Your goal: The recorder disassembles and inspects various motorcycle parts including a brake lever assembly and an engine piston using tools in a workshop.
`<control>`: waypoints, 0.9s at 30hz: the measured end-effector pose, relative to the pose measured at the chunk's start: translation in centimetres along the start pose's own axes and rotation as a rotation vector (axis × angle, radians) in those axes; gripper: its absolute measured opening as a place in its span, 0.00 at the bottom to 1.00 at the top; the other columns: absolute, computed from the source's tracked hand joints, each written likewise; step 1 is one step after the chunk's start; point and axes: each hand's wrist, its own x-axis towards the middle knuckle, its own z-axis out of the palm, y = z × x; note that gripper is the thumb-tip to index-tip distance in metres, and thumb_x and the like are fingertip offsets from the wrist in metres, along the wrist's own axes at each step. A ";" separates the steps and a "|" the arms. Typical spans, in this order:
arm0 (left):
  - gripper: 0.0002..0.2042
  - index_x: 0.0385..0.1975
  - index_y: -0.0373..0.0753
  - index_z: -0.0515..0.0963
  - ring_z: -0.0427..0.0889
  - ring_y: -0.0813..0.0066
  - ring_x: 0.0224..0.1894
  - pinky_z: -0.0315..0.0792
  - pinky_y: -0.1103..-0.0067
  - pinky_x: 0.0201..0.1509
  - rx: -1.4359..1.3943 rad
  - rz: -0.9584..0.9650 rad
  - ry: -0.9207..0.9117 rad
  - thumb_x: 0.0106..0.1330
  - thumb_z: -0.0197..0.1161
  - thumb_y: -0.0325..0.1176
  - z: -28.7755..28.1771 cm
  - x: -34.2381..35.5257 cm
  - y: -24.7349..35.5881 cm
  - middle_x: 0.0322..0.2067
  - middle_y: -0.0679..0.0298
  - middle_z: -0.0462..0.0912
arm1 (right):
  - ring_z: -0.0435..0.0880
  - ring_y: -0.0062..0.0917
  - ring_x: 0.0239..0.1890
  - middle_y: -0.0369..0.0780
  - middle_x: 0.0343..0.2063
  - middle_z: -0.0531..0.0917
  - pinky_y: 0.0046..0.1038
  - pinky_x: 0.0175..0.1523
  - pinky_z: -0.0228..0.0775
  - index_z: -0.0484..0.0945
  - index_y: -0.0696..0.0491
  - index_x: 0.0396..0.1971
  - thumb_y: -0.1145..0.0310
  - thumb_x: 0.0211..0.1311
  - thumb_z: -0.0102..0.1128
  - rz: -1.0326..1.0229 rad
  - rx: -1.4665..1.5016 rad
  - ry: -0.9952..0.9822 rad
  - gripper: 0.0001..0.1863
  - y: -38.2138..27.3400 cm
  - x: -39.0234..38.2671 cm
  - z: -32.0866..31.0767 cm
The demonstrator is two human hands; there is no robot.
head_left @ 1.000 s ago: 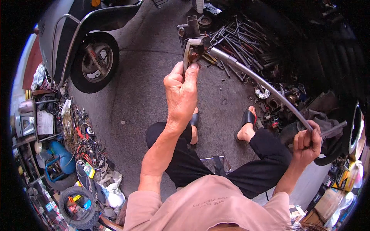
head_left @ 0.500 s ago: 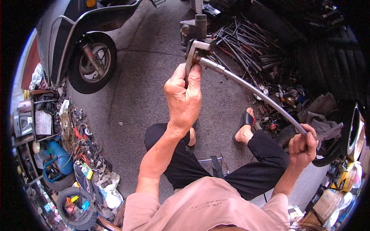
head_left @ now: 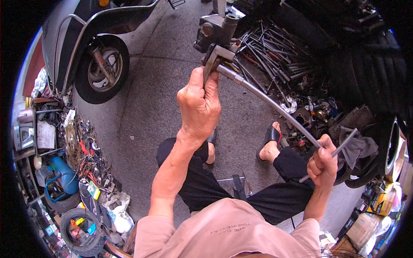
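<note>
My left hand (head_left: pixel 198 107) is closed on the lower arm of an angled metal bracket (head_left: pixel 223 52), its thumb and fingers pinching it from both sides. Just beyond the bracket is a dark metal housing (head_left: pixel 217 31) with a short round tube; whether the two are joined I cannot tell. A long T-handle socket wrench (head_left: pixel 279 107) slants down to the right from the bracket, its socket end against the bracket's near side. The fastener there is hidden. My right hand (head_left: pixel 323 165) is wrapped round the wrench where shaft and crossbar meet, the bar sticking out on both sides.
A scooter's front wheel (head_left: pixel 102 69) stands at the far left. Metal rods (head_left: pixel 275 53) lie heaped at the far right, near tyres and a grey rag (head_left: pixel 357 146). Wires, tools and a small tyre (head_left: pixel 81 232) crowd the left edge.
The wrench's handle end has swung left and toward me with my right hand, and its crossbar has turned to a steeper slant. The housing has tilted, and my left hand has shifted slightly left.
</note>
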 end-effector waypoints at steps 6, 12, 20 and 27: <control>0.08 0.33 0.32 0.70 0.73 0.60 0.17 0.64 0.72 0.19 -0.087 0.123 -0.212 0.64 0.50 0.32 -1.4 -0.5 -1.3 0.15 0.55 0.71 | 0.52 0.09 0.04 0.28 0.06 0.58 0.16 0.07 0.40 0.65 0.54 0.24 0.72 0.57 0.59 -0.137 -0.145 0.164 0.10 0.7 -0.1 -0.6; 0.27 0.16 0.41 0.65 0.57 0.90 0.17 0.51 0.87 0.19 -0.365 -0.226 -0.132 0.61 0.49 0.61 0.6 -0.8 -1.6 0.12 0.78 0.59 | 0.58 0.10 0.04 0.29 0.07 0.64 0.15 0.08 0.43 0.64 0.53 0.22 0.74 0.56 0.59 -0.254 -0.475 0.251 0.11 2.6 -0.6 -0.3; 0.30 0.19 0.34 0.72 0.65 0.82 0.20 0.60 0.80 0.21 -0.195 -0.371 -0.417 0.62 0.48 0.60 2.0 -2.9 -4.4 0.14 0.69 0.67 | 0.76 0.11 0.22 0.36 0.19 0.80 0.13 0.27 0.67 0.72 0.57 0.21 0.77 0.48 0.67 -0.477 -0.867 0.218 0.10 2.5 -0.7 -1.6; 0.30 0.17 0.36 0.70 0.63 0.82 0.21 0.59 0.80 0.23 -0.182 -0.305 -0.387 0.61 0.48 0.62 0.9 -0.9 -2.2 0.15 0.70 0.65 | 0.73 0.11 0.20 0.34 0.19 0.78 0.14 0.27 0.63 0.73 0.59 0.25 0.71 0.48 0.69 -0.449 -0.929 0.000 0.12 2.5 -1.8 -2.4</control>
